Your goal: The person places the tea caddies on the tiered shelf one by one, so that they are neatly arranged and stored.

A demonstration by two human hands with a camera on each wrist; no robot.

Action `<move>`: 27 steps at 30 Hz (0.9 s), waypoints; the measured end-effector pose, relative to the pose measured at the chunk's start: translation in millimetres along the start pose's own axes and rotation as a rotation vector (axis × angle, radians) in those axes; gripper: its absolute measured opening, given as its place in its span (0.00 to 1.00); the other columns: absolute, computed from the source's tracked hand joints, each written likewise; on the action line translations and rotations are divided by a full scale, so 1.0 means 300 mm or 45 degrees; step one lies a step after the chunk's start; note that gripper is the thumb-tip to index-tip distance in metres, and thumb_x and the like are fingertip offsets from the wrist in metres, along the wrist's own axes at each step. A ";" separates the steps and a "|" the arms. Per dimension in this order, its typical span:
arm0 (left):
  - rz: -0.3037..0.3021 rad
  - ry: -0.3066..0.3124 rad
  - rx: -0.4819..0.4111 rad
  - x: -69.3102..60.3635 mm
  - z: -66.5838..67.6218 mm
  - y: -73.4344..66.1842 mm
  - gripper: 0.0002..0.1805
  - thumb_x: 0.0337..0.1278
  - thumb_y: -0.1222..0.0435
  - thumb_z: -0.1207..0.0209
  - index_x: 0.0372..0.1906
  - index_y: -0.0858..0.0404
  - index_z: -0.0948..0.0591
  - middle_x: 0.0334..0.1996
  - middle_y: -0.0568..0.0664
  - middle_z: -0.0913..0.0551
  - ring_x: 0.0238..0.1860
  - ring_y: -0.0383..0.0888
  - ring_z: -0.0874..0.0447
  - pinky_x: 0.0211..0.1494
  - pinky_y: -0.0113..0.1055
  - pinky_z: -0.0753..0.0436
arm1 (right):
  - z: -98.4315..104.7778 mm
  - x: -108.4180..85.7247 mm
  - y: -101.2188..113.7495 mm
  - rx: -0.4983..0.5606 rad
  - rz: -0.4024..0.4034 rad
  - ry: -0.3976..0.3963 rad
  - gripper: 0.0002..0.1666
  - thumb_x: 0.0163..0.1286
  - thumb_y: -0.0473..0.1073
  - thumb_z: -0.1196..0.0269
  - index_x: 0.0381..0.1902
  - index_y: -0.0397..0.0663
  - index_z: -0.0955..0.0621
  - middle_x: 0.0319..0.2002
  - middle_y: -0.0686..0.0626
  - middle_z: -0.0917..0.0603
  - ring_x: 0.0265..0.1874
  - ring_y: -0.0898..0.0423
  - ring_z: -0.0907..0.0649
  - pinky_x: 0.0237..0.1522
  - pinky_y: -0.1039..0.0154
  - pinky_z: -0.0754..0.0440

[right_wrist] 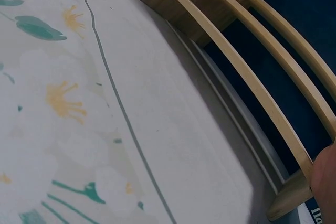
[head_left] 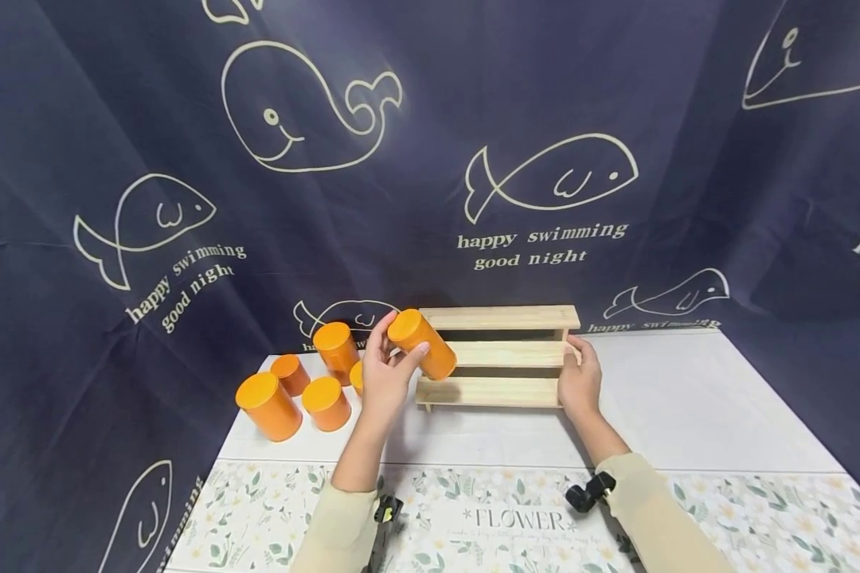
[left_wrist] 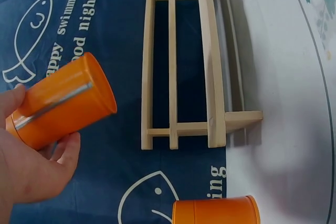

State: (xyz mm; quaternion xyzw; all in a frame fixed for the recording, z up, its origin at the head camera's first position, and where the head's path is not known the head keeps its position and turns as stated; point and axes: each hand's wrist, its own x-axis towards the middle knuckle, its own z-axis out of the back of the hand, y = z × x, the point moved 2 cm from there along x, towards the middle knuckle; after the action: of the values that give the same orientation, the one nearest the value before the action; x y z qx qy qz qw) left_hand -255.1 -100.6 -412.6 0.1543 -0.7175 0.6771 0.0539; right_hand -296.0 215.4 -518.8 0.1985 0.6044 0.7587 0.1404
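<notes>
My left hand (head_left: 385, 380) grips an orange cylindrical can (head_left: 424, 346) around its side, thumb in front. Tilted, the can is held up in front of the left part of a three-tier wooden rack (head_left: 502, 391). In the left wrist view a silvery stripe runs along the side of this can (left_wrist: 63, 100), which is apart from the rack (left_wrist: 214, 77). At the rack's right end, my right hand (head_left: 580, 378) holds the side of the frame. Only a bit of that hand (right_wrist: 324, 174) shows in the right wrist view, against the rack's end.
Several more orange cans of different sizes stand left of the rack, among them a tall one (head_left: 271, 407) and a short one (head_left: 326, 404). Behind hangs a dark blue curtain (head_left: 430, 159) with fish drawings. A flower-patterned cloth (head_left: 487, 485) covers the table's front.
</notes>
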 end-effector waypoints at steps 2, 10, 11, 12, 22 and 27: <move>-0.012 0.000 0.008 0.004 -0.004 0.001 0.42 0.58 0.72 0.27 0.77 0.61 0.30 0.67 0.56 0.17 0.63 0.45 0.17 0.73 0.44 0.20 | 0.000 0.000 -0.001 -0.001 0.004 -0.005 0.25 0.85 0.38 0.54 0.74 0.40 0.28 0.77 0.36 0.29 0.81 0.37 0.35 0.84 0.42 0.41; -0.074 0.004 -0.002 0.026 -0.010 0.015 0.42 0.57 0.75 0.27 0.76 0.61 0.30 0.71 0.56 0.20 0.71 0.52 0.20 0.80 0.51 0.27 | -0.001 0.001 -0.008 -0.044 0.006 0.045 0.27 0.87 0.42 0.59 0.77 0.41 0.32 0.78 0.36 0.31 0.82 0.37 0.36 0.84 0.40 0.41; -0.083 0.003 -0.003 0.030 -0.011 0.017 0.42 0.56 0.75 0.27 0.76 0.61 0.30 0.71 0.56 0.20 0.71 0.52 0.20 0.80 0.51 0.27 | -0.001 0.001 -0.007 -0.054 0.002 0.054 0.28 0.87 0.42 0.60 0.78 0.42 0.33 0.78 0.36 0.32 0.82 0.37 0.36 0.84 0.40 0.42; -0.089 0.001 -0.003 0.034 -0.011 0.021 0.43 0.56 0.75 0.26 0.76 0.62 0.31 0.71 0.56 0.20 0.71 0.52 0.20 0.80 0.50 0.27 | -0.001 0.001 -0.007 -0.063 -0.002 0.061 0.28 0.87 0.43 0.61 0.78 0.42 0.33 0.79 0.36 0.32 0.82 0.38 0.37 0.84 0.40 0.42; -0.113 -0.036 -0.004 0.063 -0.028 0.042 0.43 0.54 0.77 0.26 0.76 0.61 0.30 0.72 0.52 0.21 0.72 0.51 0.21 0.81 0.48 0.27 | 0.000 -0.001 -0.012 -0.042 0.004 0.041 0.27 0.87 0.41 0.60 0.77 0.41 0.33 0.78 0.35 0.31 0.81 0.36 0.36 0.84 0.39 0.42; -0.154 -0.036 0.001 0.076 -0.040 0.055 0.44 0.54 0.78 0.27 0.76 0.62 0.31 0.72 0.53 0.23 0.71 0.52 0.21 0.77 0.40 0.23 | -0.002 0.001 -0.014 -0.042 0.013 0.034 0.27 0.86 0.41 0.59 0.77 0.41 0.32 0.77 0.34 0.31 0.81 0.36 0.36 0.84 0.39 0.42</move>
State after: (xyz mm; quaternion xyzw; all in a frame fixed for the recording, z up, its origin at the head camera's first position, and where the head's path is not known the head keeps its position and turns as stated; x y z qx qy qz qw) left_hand -283.0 -91.4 -420.8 0.2070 -0.7073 0.6706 0.0847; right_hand -296.8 215.8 -523.1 0.1893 0.5926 0.7718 0.1317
